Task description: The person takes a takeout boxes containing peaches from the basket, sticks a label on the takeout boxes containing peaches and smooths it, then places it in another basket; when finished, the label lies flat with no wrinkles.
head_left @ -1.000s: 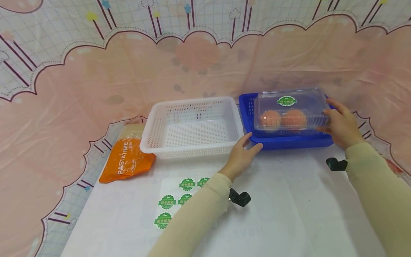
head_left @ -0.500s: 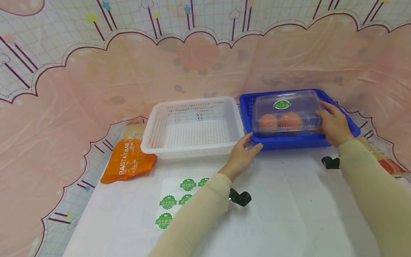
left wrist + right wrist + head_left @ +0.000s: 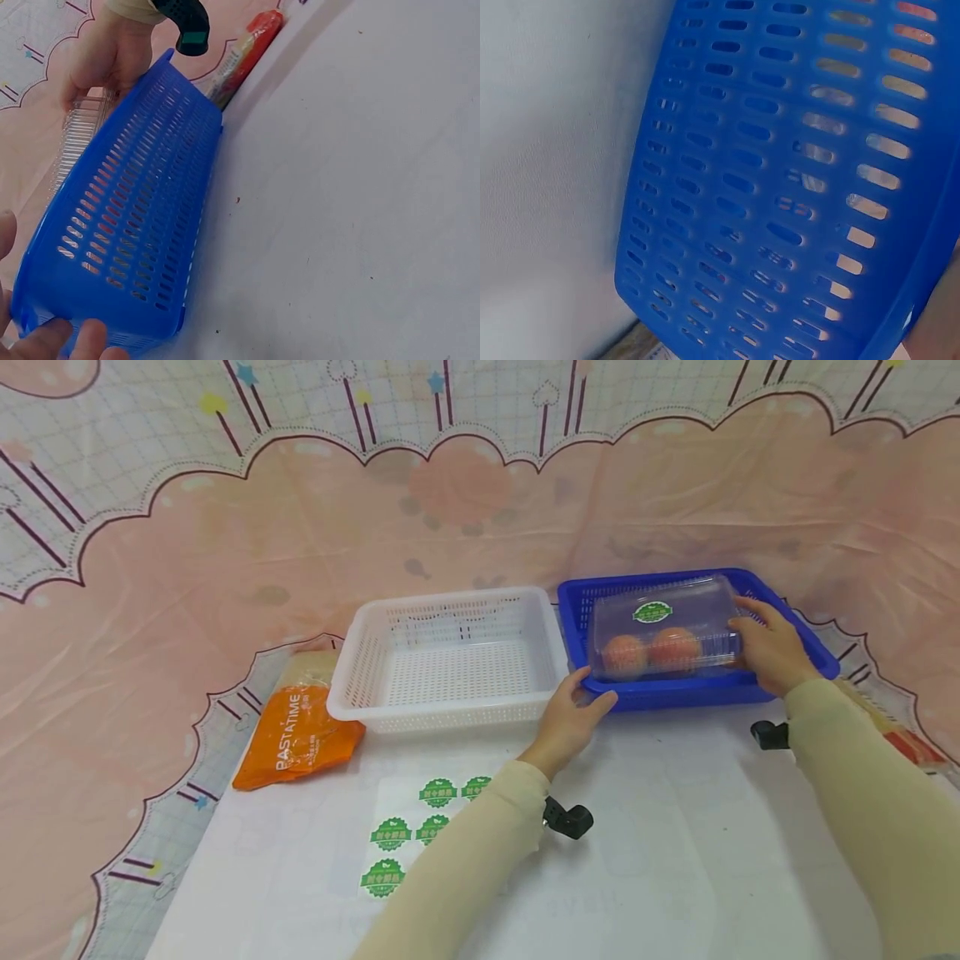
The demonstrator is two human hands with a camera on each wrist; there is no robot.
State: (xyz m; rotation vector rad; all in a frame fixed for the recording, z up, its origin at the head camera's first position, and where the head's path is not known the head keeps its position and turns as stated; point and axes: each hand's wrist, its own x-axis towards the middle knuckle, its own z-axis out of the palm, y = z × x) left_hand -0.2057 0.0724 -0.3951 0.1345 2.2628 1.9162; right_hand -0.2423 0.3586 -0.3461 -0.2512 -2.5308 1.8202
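Observation:
A clear plastic box [image 3: 705,610] with a green label and two round orange-red fruits [image 3: 673,648] showing through it lies tilted within the blue basket [image 3: 675,700]. My right hand [image 3: 772,647] grips the right end of this box. At the basket's front left corner rests my left hand [image 3: 566,722], thumb and fingers spread apart. Fingertips [image 3: 88,337] touch the outside of that corner in the left wrist view, where the slotted wall hides most of the box. Slotted blue wall fills much of the right wrist view.
Left of the blue basket stands a white basket [image 3: 450,714]. An orange pasta bag [image 3: 300,735] lies beside it. Under my left forearm is a sheet of green round stickers [image 3: 390,833]. A red and yellow packet [image 3: 911,743] lies partly behind my right sleeve.
My right hand has moved left and slightly down with the clear box, which now sits lower in the blue basket. The left hand has stayed at the corner.

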